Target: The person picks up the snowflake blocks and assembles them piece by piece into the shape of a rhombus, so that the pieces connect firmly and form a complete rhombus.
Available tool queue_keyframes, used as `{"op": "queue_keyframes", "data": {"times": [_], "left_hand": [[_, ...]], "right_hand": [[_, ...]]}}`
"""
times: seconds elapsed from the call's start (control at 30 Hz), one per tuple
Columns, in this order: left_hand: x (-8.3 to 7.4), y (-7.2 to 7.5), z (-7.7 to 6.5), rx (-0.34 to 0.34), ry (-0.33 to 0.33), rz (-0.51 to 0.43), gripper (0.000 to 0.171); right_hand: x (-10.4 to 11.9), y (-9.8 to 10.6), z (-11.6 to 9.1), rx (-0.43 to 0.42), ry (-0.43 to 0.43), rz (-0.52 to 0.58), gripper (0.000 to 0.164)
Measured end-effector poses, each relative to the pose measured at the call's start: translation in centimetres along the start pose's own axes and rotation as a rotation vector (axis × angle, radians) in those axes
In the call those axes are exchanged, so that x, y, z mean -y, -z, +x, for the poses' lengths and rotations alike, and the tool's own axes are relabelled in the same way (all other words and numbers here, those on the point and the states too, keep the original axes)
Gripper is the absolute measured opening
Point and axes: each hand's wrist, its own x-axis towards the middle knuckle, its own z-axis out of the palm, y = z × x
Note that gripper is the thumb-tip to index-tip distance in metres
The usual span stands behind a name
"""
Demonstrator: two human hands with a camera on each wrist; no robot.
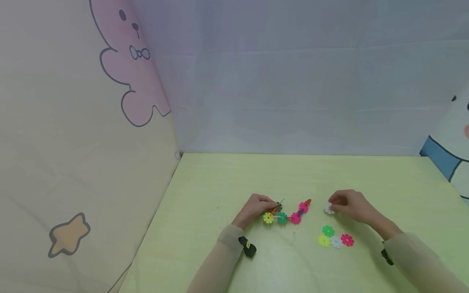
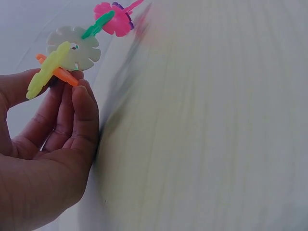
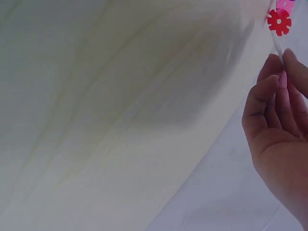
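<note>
Straps at both your wrists are black: the left strap (image 1: pixel 248 247) carries a small yellow mark, too small to read, and the right strap (image 1: pixel 386 257) sits partly under your sleeve.

Your left hand (image 1: pixel 257 206) has its thumb and fingertips drawn together, pinching the left end of a chain (image 1: pixel 282 218) of notched discs, by an orange disc (image 2: pixel 66 76) and a dark disc (image 1: pixel 279 207). Your fingertips partly hide that spot, so you cannot tell exactly which disc takes the grip. From there the chain runs to your right over the table (image 1: pixel 205 183), through a yellow disc (image 1: pixel 268 218), green and pink ones, to a red disc (image 3: pixel 279 22) at its far end.

Your right hand (image 1: pixel 352 205) pinches a white disc (image 1: pixel 328 208) between thumb and fingertip, the other fingers bent loosely behind. In the head view you hold it to the right of the red end, with a gap between them.

Nearer to you, below that hand, four loose discs lie flat and close together: a green disc (image 1: pixel 328 231) at the back, then a lemon disc (image 1: pixel 324 241), a second white disc (image 1: pixel 336 242) and a hot-pink disc (image 1: pixel 347 240).
</note>
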Motion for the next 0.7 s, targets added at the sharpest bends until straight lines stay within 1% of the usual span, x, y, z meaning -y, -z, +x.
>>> {"op": "queue_keyframes", "data": {"times": [0.13, 0.27, 0.4, 0.5, 0.7], "left_hand": [[0.1, 0.0, 0.1, 0.000, 0.004, 0.014, 0.016], [0.1, 0.0, 0.2, 0.002, 0.001, 0.021, 0.016], [0.2, 0.0, 0.4, -0.005, -0.008, 0.048, 0.016], [0.2, -0.1, 0.5, -0.008, -0.010, 0.064, 0.017], [0.0, 0.0, 0.2, -0.019, 0.003, 0.087, 0.017]], "right_hand": [[1.0, -0.5, 1.6, -0.064, -0.018, 0.127, 0.022], [2.1, -1.4, 3.2, -0.096, -0.024, 0.204, 0.021], [3.3, -2.1, 4.6, -0.091, -0.017, 0.224, 0.020], [4.0, -2.6, 5.4, -0.070, -0.005, 0.228, 0.019], [4.7, -3.8, 6.2, -0.021, -0.031, 0.281, 0.020]]}}
